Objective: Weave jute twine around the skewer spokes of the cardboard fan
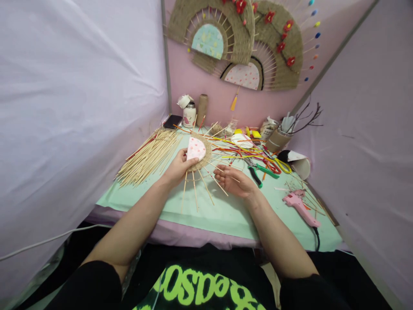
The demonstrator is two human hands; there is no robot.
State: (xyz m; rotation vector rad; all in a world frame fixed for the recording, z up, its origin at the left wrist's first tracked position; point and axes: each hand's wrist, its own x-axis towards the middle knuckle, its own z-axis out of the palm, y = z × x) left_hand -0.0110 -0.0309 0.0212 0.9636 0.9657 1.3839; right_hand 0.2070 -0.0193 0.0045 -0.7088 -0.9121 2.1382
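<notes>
A half-round woven fan piece (197,151) with a pink dotted centre, twine rim and thin bare sticks splaying toward the lower frame lies flat at centre frame.

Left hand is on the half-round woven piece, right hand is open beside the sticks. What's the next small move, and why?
Probably bring the right hand onto a loose spoke stick under the fan piece. The left hand already pins the piece by its pink centre, the right hand lies open and empty, and the spokes splay unevenly toward the table edge.
</notes>
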